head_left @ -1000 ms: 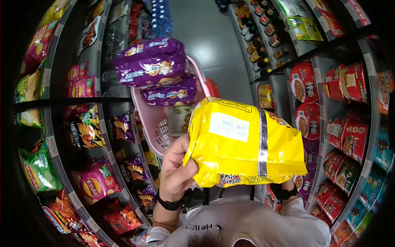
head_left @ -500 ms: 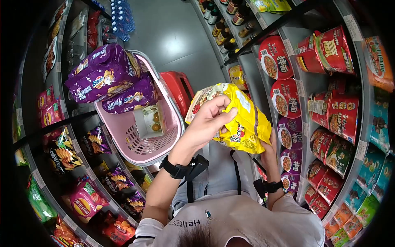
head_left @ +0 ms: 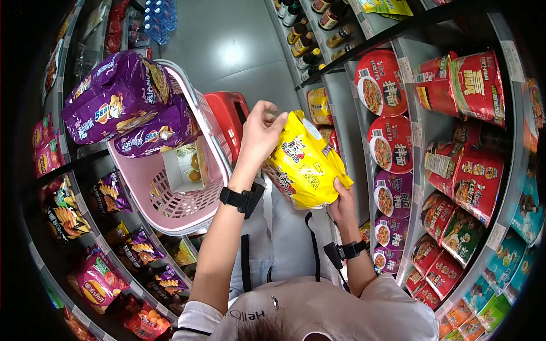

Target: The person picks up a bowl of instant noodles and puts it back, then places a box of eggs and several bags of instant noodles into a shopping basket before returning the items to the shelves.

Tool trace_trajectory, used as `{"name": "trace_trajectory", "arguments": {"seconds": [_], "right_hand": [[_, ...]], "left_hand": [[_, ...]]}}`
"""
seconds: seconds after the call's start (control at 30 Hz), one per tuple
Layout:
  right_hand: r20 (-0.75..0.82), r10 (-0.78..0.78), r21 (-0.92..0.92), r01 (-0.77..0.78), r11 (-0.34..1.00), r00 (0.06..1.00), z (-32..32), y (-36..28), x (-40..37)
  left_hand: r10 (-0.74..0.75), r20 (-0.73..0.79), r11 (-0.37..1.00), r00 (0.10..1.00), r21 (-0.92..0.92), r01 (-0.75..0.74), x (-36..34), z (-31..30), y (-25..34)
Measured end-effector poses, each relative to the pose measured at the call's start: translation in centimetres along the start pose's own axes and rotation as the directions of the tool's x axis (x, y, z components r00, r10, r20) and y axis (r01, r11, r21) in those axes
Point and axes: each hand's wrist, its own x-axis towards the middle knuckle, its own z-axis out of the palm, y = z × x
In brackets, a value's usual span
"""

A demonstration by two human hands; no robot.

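A yellow multi-pack of what looks like instant noodles (head_left: 307, 162) is held between my hands, its printed front tilted up. My left hand (head_left: 263, 133) is closed at the pack's upper left corner, thumb against the edge; its other fingertips are blurred. My right hand (head_left: 342, 200) grips the lower right corner, thumb on top and the other fingers mostly hidden behind. To the left stands a pink shopping basket (head_left: 213, 156). A large purple multi-pack (head_left: 116, 105) and a second purple multi-pack (head_left: 162, 136) lie across it, above a white tray of round brown items (head_left: 185, 170).
Shelves of red and purple noodle tubs (head_left: 392, 145) and cup noodles (head_left: 472, 173) line the right side. Snack bags (head_left: 96, 278) fill the left shelves. A red basket (head_left: 224, 119) is behind the pink one. Bottles (head_left: 310, 45) stand on a farther shelf; water bottles (head_left: 159, 20) sit on the floor.
The yellow pack has turned and moved slightly left, so its front now faces up. My left hand has gone from pinching its top seam to the upper left corner.
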Motion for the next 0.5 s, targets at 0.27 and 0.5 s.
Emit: {"name": "trace_trajectory", "arguments": {"seconds": [0.27, 0.5], "right_hand": [[-0.071, -0.047, 0.101, 0.054, 0.993, 0.996, -1.9, 2.0, 3.1], [-0.046, -0.167, 0.08, 0.171, 0.982, 0.985, -4.8, 1.0, 11.0]], "left_hand": [[-0.58, 0.291, 0.703, 0.761, -0.293, 0.648, -5.0, 4.1, -7.8], [-0.435, 0.528, 0.538, 0.73, -0.498, 0.68, -1.0, 11.7, -11.5]]}}
